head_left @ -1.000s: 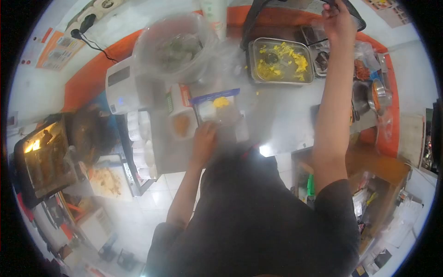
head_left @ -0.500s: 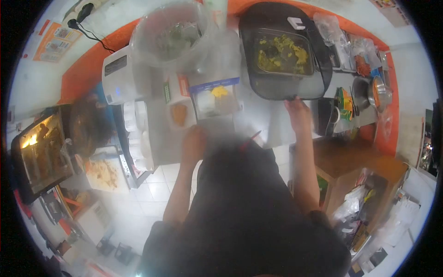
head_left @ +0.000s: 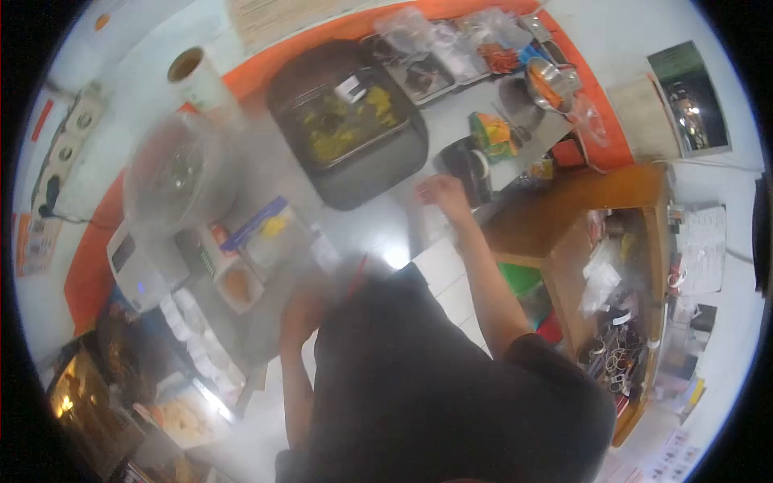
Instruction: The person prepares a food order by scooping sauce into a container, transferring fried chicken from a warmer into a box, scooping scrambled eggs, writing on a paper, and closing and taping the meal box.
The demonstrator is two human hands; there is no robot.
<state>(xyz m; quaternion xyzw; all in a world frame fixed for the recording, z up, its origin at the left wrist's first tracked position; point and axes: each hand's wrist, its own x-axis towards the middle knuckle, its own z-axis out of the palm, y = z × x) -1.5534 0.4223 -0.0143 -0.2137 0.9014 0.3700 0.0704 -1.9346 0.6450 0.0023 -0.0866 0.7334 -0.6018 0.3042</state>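
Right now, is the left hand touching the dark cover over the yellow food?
Apart: the head view shows a stretch of counter between the left hand and the dark cover.

Grey-black cover point(head_left: 370, 181), yellow food point(head_left: 332, 146), black shirt point(head_left: 451, 394), orange trim point(head_left: 258, 75)

We note the right arm point(head_left: 485, 283) stretched forward and outward, bare below the dark sleeve point(head_left: 555, 378); right hand point(head_left: 441, 195) out ahead, fingers loosely bent. Left arm point(head_left: 296, 394) closer in, beside our torso point(head_left: 435, 386); left hand point(head_left: 301, 312) blurred, finger pose unclear to us.
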